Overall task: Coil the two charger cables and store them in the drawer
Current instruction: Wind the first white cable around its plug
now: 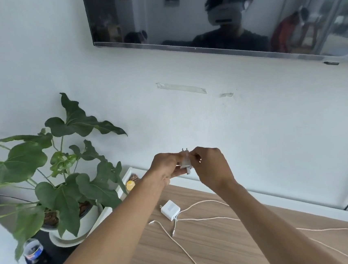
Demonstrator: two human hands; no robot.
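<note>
Charger plug (185, 161) pinched between left hand (166, 167) and right hand (209, 166).

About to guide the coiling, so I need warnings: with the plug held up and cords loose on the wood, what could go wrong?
The thin white cables cross beside the square white charger brick on the wooden tabletop; pulling one could tangle them or drag the brick.
The left hand and right hand pinch the small grey two-pin plug in mid-air; it might slip and fall.
</note>
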